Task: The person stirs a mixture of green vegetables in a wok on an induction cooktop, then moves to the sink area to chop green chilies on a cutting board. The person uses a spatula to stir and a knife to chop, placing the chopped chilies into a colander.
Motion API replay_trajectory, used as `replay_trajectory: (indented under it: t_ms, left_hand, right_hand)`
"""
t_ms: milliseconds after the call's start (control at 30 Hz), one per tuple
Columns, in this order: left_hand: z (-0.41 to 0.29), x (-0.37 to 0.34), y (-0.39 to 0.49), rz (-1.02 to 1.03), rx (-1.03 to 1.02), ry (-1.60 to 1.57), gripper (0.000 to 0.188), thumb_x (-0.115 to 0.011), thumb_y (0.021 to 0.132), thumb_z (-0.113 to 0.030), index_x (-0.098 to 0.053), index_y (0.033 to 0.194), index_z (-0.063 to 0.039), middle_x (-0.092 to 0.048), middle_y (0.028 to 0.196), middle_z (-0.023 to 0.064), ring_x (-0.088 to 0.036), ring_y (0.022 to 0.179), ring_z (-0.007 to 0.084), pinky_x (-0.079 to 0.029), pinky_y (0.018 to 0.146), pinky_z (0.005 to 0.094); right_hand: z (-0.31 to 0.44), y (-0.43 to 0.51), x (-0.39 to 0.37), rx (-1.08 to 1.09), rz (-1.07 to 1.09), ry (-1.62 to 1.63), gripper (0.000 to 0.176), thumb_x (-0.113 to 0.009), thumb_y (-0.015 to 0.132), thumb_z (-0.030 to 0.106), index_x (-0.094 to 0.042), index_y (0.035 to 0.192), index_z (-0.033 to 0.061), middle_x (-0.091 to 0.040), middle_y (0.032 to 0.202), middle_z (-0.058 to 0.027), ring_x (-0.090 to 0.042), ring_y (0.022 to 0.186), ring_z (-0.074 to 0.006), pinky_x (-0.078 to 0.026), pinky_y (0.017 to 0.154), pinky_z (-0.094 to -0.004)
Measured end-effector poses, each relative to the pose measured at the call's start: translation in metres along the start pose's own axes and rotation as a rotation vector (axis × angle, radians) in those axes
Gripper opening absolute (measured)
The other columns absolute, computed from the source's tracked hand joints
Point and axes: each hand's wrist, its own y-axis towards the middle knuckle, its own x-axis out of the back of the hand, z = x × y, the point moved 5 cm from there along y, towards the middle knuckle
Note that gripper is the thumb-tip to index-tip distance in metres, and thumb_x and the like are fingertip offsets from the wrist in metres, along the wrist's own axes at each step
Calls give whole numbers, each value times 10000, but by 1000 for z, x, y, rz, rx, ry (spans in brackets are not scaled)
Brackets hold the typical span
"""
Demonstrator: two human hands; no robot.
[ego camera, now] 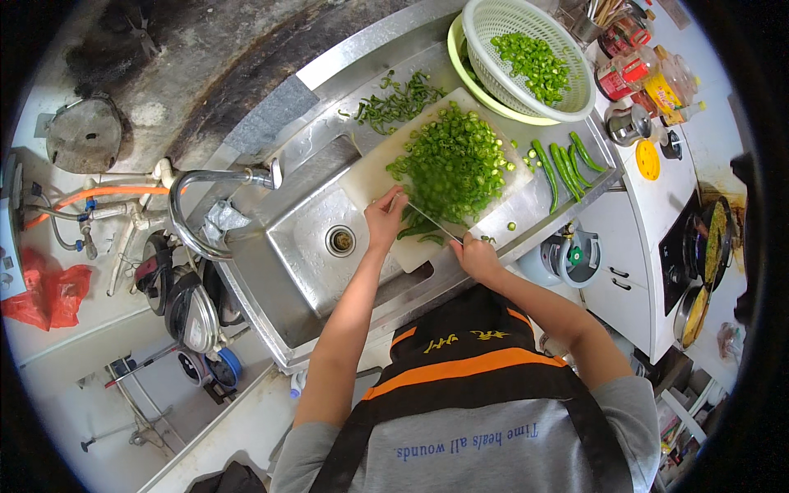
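A white cutting board (370,166) lies across the steel sink, with a heap of sliced green chili peppers (456,160) on it. My right hand (478,256) grips the handle of a kitchen knife (436,220) at the board's near edge. The knife's blade reaches left towards my left hand (388,212), whose fingertips are pinched together near the blade's far end; whether they touch it or hold a pepper is unclear. Green peppers (425,229) lie on the board just below the blade. Several whole green chili peppers (564,166) rest on the steel counter to the right.
A white colander (474,37) with chopped peppers sits on a light green basin (457,55) at the back. Pepper stems or trimmings (394,105) lie behind the board. The sink basin (308,246) and curved faucet (203,175) are left. Bottles (622,74) and pans (715,246) stand right.
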Motion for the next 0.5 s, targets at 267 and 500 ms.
replay_trajectory:
  t_ms: [267, 500]
  left_hand:
    - [-30, -4, -52, 1, -290, 516, 262, -679, 681, -83, -616, 915, 16, -619, 923, 164, -576, 917, 318, -440, 873, 364]
    - [-17, -33, -75, 129, -659, 833, 378, -703, 573, -92, -573, 910, 20, -523, 1020, 143, -433, 1106, 339, -341, 971, 461]
  right_hand:
    - [3, 10, 16, -29, 64, 5, 411, -499, 883, 361, -523, 712, -13, -565, 552, -206, -578, 510, -386, -475, 474, -448]
    - [6, 19, 29, -35, 150, 20, 418, -482, 893, 350, -539, 748, -37, -569, 615, -266, -578, 571, -426, -472, 512, -473]
